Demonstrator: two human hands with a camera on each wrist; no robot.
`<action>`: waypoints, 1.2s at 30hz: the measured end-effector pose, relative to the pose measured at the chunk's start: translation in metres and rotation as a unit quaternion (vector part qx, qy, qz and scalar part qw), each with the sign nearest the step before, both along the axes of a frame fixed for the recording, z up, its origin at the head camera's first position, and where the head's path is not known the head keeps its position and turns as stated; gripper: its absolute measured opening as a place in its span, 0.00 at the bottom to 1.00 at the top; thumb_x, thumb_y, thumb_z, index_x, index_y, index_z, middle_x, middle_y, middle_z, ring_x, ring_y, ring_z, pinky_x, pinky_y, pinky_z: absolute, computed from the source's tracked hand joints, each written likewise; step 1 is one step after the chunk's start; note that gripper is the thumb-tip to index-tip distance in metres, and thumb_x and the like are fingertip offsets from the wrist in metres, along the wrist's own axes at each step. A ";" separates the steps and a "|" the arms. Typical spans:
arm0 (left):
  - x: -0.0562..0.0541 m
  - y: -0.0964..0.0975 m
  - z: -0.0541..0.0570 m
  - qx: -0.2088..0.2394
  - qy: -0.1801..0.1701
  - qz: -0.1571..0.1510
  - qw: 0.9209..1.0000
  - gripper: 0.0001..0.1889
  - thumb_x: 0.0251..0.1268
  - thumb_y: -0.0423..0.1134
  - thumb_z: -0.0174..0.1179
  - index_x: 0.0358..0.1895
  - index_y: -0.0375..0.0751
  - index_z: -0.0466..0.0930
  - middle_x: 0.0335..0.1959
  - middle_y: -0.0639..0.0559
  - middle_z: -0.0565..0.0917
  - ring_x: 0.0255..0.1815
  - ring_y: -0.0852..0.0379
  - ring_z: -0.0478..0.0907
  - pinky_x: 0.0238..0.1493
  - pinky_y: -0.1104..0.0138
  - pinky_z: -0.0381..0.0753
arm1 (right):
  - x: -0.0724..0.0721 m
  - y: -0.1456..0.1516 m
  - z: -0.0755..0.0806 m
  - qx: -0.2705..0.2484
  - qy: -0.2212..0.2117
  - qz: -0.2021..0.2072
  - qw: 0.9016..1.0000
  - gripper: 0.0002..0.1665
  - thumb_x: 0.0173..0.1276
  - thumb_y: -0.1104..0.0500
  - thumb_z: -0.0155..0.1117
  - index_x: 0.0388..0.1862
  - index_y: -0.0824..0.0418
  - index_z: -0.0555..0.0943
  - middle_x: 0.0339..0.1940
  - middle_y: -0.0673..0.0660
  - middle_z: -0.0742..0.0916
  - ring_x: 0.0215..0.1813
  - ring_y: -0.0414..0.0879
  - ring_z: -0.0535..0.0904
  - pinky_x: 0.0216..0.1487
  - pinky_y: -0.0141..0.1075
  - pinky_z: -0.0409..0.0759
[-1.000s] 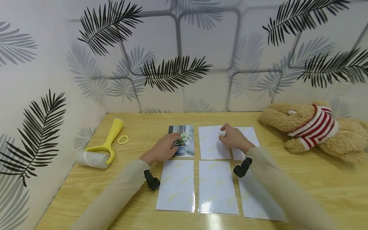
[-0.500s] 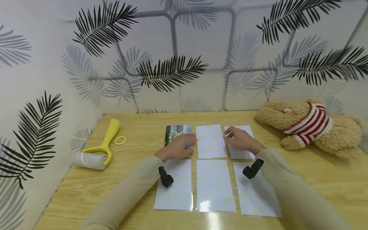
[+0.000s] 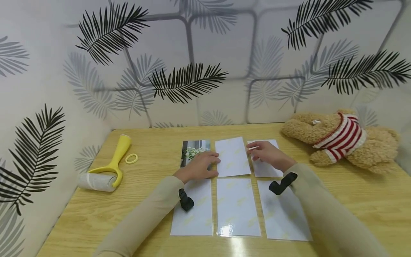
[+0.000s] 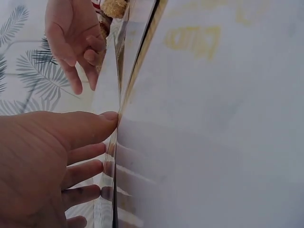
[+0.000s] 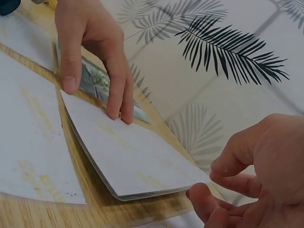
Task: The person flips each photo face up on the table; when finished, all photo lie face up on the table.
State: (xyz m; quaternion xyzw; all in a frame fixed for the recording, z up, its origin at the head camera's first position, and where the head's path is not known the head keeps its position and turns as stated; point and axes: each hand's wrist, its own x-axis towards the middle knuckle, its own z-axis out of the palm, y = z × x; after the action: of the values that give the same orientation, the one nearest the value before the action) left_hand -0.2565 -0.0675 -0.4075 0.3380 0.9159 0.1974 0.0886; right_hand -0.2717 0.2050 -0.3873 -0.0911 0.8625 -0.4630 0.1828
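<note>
My left hand (image 3: 199,166) lies over the lower part of a photo print (image 3: 194,149) of white flowers. Its thumb and fingertips touch the left edge of the top-middle photo print (image 3: 232,160), which is face down with faint yellow marks on its white back. Over the top-right face-down print (image 3: 267,169) is my right hand (image 3: 269,155), bent fingertips right at the middle print's right edge. In the right wrist view this middle print (image 5: 126,152) tilts, its near edge raised above the table with a shadow beneath.
Three more face-down prints lie in the front row: left (image 3: 194,221), middle (image 3: 238,208) and right (image 3: 284,217). A yellow-handled lint roller (image 3: 115,160) and a yellow ring (image 3: 131,159) are at the left. The teddy bear (image 3: 340,141) lies at the back right, near the wall.
My left hand has moved right from the flower photo to the middle print's edge. My right hand has moved off that print to its right edge. The print now sits askew.
</note>
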 end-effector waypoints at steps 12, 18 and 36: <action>-0.002 -0.001 -0.002 0.003 -0.005 0.000 1.000 0.23 0.68 0.43 0.59 0.64 0.40 0.73 0.72 0.47 0.66 0.74 0.47 0.58 0.73 0.43 0.44 | -0.001 -0.011 -0.003 -0.071 0.049 0.034 0.996 0.25 0.70 0.64 0.55 0.66 0.66 0.70 0.33 0.55 0.75 0.27 0.43 0.68 0.29 0.32 0.67; -0.002 -0.006 -0.003 0.043 0.000 -0.011 0.999 0.21 0.70 0.40 0.55 0.64 0.37 0.73 0.71 0.43 0.67 0.74 0.44 0.59 0.70 0.40 0.48 | -0.001 -0.018 -0.006 -0.065 0.095 0.043 0.992 0.23 0.70 0.66 0.53 0.64 0.66 0.71 0.34 0.55 0.73 0.26 0.45 0.71 0.29 0.32 0.70; 0.005 0.011 0.012 0.465 -0.291 0.200 0.812 0.30 0.77 0.31 0.41 0.78 0.45 0.46 0.70 0.38 0.67 0.44 0.56 0.76 0.47 0.63 0.78 | 0.006 -0.017 0.004 -0.119 0.091 0.011 0.989 0.24 0.73 0.65 0.53 0.67 0.64 0.68 0.42 0.57 0.71 0.35 0.42 0.71 0.35 0.32 0.70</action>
State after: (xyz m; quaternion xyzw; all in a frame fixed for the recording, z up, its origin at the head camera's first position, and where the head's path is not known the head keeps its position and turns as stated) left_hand -0.2520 -0.0560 -0.3958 0.0749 0.6936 0.7024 0.1413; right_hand -0.2654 0.1883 -0.3836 -0.1638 0.8131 -0.5503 0.0962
